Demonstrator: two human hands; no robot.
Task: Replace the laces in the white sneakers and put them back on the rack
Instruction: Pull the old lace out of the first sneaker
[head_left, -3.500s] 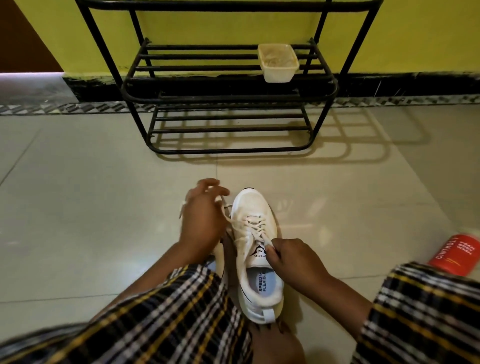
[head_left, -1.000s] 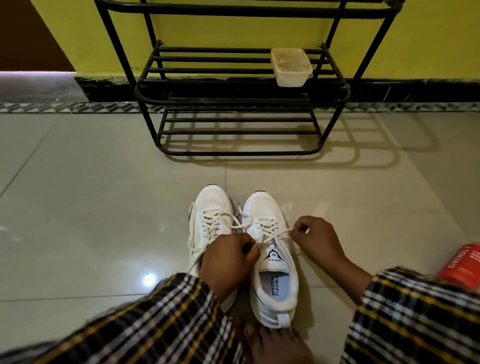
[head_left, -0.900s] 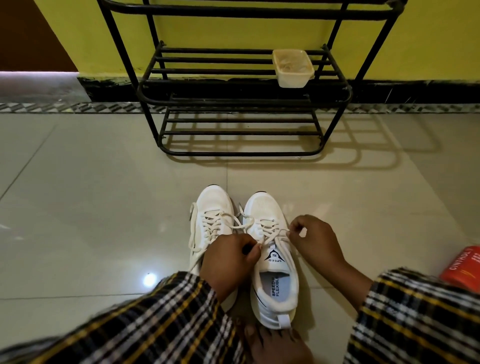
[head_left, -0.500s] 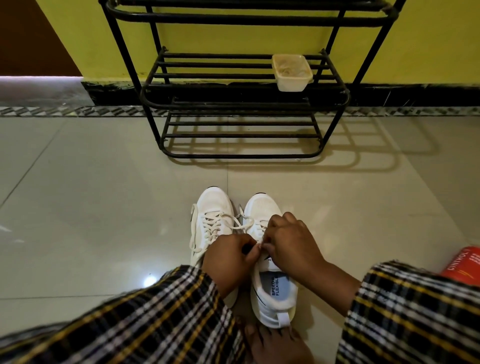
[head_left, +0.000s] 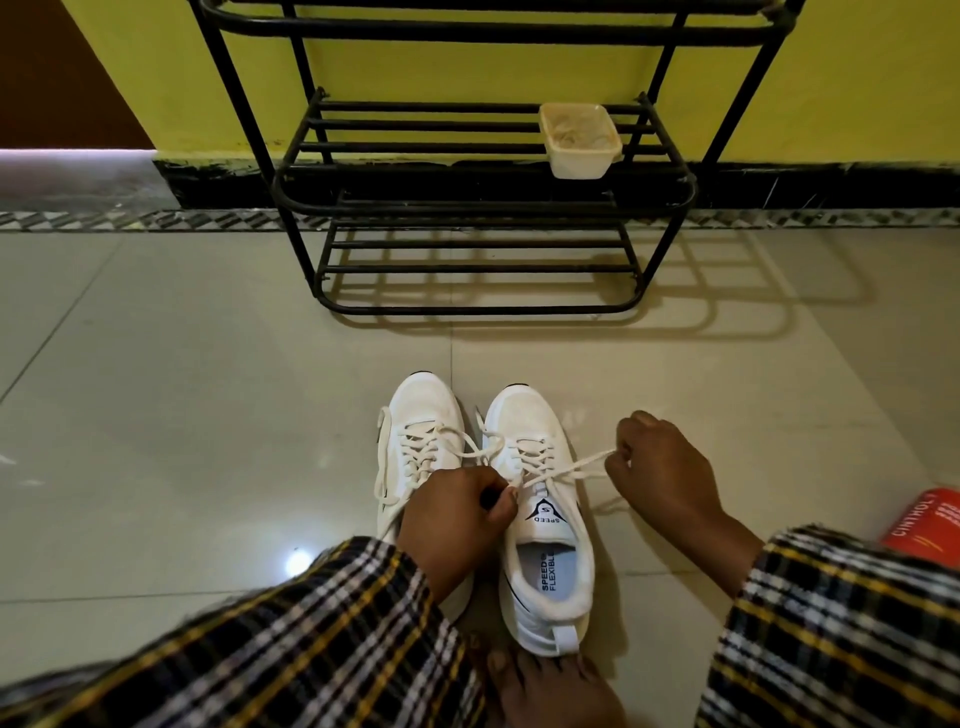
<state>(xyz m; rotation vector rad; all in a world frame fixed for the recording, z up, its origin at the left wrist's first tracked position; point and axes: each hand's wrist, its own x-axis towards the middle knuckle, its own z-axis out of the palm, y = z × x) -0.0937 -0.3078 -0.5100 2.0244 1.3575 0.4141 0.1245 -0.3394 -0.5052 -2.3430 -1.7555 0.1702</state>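
Both your left hand (head_left: 457, 512) and right hand (head_left: 662, 467) are pinching the right white sneaker's (head_left: 540, 514) cream lace (head_left: 576, 465) ends, tightening. Knotting and returning both to the black metal rack (head_left: 483, 202) are remaining.

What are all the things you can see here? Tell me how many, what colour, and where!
sneakers: two, white, side by side on the floor, toes toward the rack
lace: one pulled out, cream, from the right-side sneaker to the right hand
shoe rack: one, black metal, against the yellow wall
tub: one, cream, on the rack's middle shelf, right end
Cinthol pack: one, red-orange, floor at right edge
floor: pale glossy tiles
sleeves: two, dark plaid with yellow and white
foot: one, bare, behind the sneakers' heels
left hand: pinches the lace at the tongue
right hand: pinches the lace end
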